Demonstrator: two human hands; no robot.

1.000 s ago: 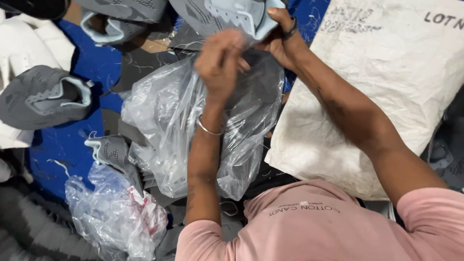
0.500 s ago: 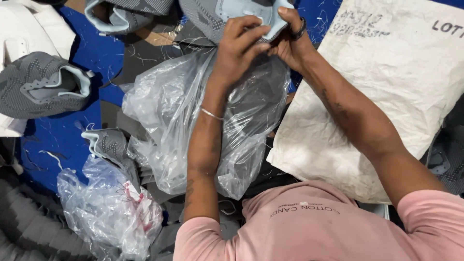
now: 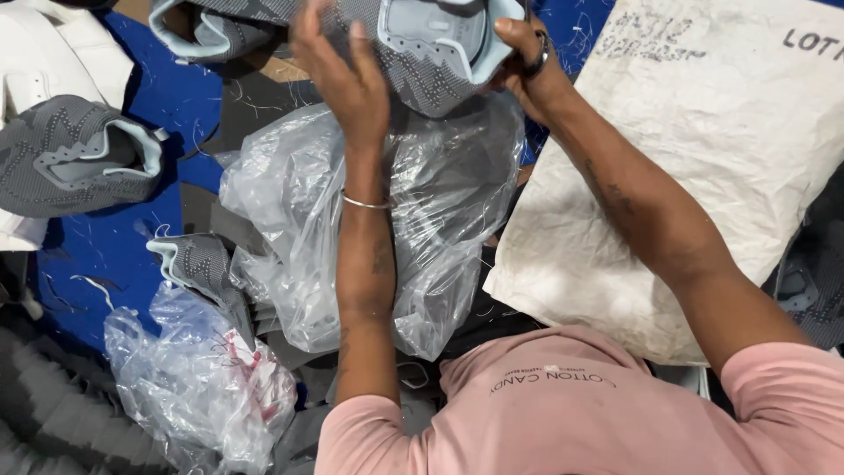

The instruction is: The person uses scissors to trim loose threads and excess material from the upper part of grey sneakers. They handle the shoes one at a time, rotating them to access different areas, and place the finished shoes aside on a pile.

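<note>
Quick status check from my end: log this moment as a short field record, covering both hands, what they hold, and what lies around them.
left hand: grip on the left side of the grey knit shoe upper
right hand: grip on the upper's right edge, dark ring on one finger
held piece: grey knit, pale blue lining, raised over a clear plastic bag
right of hands: white woven sack
left of hands: another grey upper on blue surface
lower left: crumpled clear bag

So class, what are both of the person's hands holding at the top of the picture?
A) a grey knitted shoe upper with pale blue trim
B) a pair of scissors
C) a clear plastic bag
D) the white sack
A: the left hand and the right hand grip the grey shoe upper from either side, above the plastic bag.
</note>
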